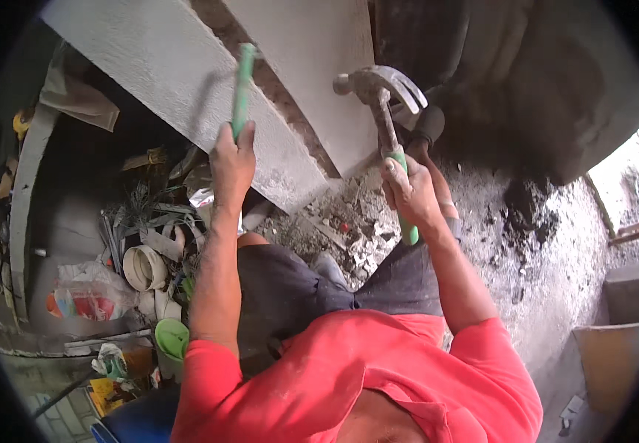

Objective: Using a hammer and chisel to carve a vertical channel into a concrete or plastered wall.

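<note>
My left hand (232, 164) is closed around a slim green chisel (242, 92), held up in front of a pale wall slab beside a rough chipped groove (282, 100). The chisel is slightly blurred, and whether its tip touches the wall I cannot tell. In my right hand (410, 190) is a claw hammer (380, 85), gripped on its green handle. The hammer stands head up, its claw pointing right and its round face pointing left toward the groove. A gap separates the hammer from the chisel.
Broken rubble (356, 236) lies at the wall's foot, between my legs. On the left are a cream bucket (144, 267), a plastic bag (90, 292), a light green bowl (172, 338) and other clutter. Dark debris (530, 214) covers the floor at right, near a brown box (615, 362).
</note>
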Motion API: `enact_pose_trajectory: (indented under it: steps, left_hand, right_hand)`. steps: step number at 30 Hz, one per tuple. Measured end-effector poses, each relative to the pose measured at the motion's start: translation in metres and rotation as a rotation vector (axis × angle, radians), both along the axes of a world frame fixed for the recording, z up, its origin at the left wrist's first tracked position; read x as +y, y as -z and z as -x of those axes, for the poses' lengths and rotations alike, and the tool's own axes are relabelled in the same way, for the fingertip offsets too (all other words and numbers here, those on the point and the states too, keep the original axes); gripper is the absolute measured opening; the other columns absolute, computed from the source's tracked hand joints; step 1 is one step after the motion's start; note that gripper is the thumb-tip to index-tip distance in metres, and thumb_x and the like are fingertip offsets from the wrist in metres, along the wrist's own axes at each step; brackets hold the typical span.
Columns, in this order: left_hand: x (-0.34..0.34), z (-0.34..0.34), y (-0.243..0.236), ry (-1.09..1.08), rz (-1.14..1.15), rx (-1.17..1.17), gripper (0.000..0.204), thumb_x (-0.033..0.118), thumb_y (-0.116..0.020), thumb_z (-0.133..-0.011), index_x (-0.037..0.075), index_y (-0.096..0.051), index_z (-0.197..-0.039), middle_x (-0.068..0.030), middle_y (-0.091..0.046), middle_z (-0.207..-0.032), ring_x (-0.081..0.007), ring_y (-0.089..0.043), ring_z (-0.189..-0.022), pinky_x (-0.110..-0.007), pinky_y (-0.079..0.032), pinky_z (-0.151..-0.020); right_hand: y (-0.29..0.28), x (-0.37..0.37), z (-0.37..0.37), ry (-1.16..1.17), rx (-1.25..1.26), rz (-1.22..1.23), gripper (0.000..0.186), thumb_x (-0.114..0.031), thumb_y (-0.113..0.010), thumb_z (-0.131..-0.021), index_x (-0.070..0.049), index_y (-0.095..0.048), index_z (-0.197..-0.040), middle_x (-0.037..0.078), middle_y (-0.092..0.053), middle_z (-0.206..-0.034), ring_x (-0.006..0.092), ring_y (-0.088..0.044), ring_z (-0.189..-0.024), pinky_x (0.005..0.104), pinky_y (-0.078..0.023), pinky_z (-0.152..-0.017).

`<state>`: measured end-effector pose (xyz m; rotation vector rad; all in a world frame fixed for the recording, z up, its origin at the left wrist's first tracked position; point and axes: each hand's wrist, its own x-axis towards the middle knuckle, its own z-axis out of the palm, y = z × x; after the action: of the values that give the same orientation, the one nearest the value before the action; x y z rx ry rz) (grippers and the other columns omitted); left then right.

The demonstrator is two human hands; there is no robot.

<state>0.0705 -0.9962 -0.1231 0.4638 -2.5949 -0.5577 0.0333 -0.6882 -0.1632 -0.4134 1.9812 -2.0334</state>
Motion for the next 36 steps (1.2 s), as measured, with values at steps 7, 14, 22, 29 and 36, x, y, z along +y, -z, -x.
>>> enact_pose_trajectory:
  steps: [7,14,22,29,36]
  left_hand:
    - [-0.034,-0.002,0.039,-0.009,0.146,-0.24,0.051,0.048,-0.04,-0.103,0.001,-0.06,-0.098,-0.0296,-0.068,-0.09,-0.05,-0.064,-0.09,-0.058,-0.049,-0.077]
    - [-0.051,0.015,0.087,0.109,0.391,-0.053,0.039,0.041,-0.051,-0.1,0.005,-0.059,-0.089,-0.025,-0.069,-0.085,-0.0468,-0.067,-0.073,-0.055,-0.053,-0.061]
    - [-0.038,0.009,0.102,-0.05,0.144,-0.052,0.039,0.039,-0.048,-0.102,0.003,-0.06,-0.09,-0.023,-0.068,-0.077,-0.0454,-0.067,-0.072,-0.053,-0.054,-0.065]
    - [-0.025,0.012,0.103,-0.014,0.104,-0.088,0.038,0.038,-0.052,-0.101,0.003,-0.06,-0.091,-0.0257,-0.067,-0.074,-0.046,-0.067,-0.074,-0.054,-0.053,-0.063]
    - [-0.049,0.008,0.11,-0.02,0.081,-0.082,0.045,0.045,-0.047,-0.101,0.002,-0.059,-0.094,-0.026,-0.067,-0.075,-0.0477,-0.067,-0.076,-0.056,-0.053,-0.068]
  right_hand:
    - [-0.003,-0.022,0.004,-0.011,0.101,-0.162,0.058,-0.055,-0.058,-0.096,0.003,-0.062,-0.098,0.003,-0.054,-0.068,0.0109,-0.048,-0.065,0.0309,-0.043,-0.059]
    - [-0.026,-0.042,0.015,-0.005,0.296,-0.204,0.059,-0.053,-0.058,-0.097,0.005,-0.064,-0.1,0.006,-0.056,-0.066,0.0124,-0.053,-0.065,0.0335,-0.045,-0.058]
    - [-0.091,-0.095,0.028,0.106,0.695,0.026,0.039,-0.035,-0.07,-0.091,0.003,-0.063,-0.095,0.017,-0.06,-0.067,0.0231,-0.063,-0.063,0.0372,-0.05,-0.059]
    - [0.03,-0.106,0.066,0.082,0.411,-0.559,0.057,-0.054,-0.056,-0.095,0.002,-0.065,-0.095,0.03,-0.067,-0.084,0.0479,-0.066,-0.086,0.0506,-0.052,-0.075]
    - [-0.112,-0.097,0.033,0.152,0.584,0.149,0.038,-0.036,-0.068,-0.094,0.001,-0.064,-0.104,0.011,-0.056,-0.067,0.0255,-0.058,-0.065,0.0378,-0.05,-0.062]
